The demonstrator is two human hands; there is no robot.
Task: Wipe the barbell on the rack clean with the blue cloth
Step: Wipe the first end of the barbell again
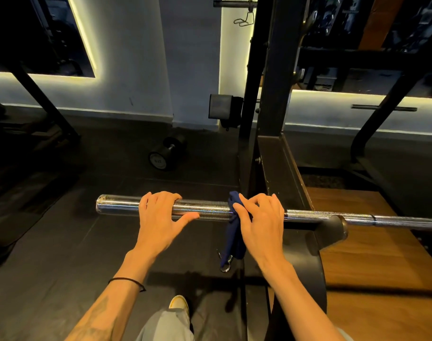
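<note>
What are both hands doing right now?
Left hand: holds the barbell, fingers curled over it.
Right hand: presses the blue cloth onto the barbell.

A gym, most likely a weights room, is indicated. A chrome barbell (210, 209) is seen lying across a black steel rack (271, 99), whose uprights and braces are bolted together. A black dumbbell (167, 153) is left on the dark rubber-matted floor (62, 242) near the wall, and a wooden lifting platform (372, 254) is laid beside the rack. Wall mirrors (45, 35) edged with strip lighting are mounted on a grey wall, and more equipment is reflected dimly in them. A clip hangs from a high bar.
</note>
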